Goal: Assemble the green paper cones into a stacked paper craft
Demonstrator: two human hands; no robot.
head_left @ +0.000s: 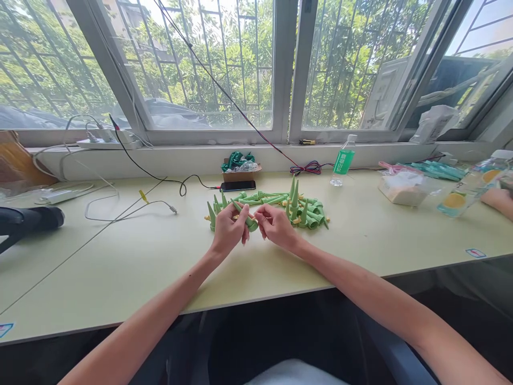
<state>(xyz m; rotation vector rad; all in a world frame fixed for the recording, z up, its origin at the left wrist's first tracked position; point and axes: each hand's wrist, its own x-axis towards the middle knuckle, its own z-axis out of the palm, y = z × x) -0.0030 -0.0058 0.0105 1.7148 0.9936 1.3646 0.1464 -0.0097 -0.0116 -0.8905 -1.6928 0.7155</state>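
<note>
My left hand [231,227] is closed around a green cone-shaped plastic piece [251,223], tilted with its wide end toward the right. Close beside that wide end, the fingertips of my right hand [274,224] are pinched together; whatever they hold is hidden or too small to name. Just right of my right hand lies a pile of green cone pieces [315,214], some standing point up, with small yellowish bits among them. More green cones [212,214] stand left of my left hand. Long green pieces [268,198] lie behind both hands.
A phone [238,185] with a cable lies behind the pieces, by a small cardboard box [241,175] of green wrappers. A water bottle [343,160] stands back right. Another person's hand [499,200] is at the right edge, near a large clear bottle [473,184]. Cables [132,211] cross the left side.
</note>
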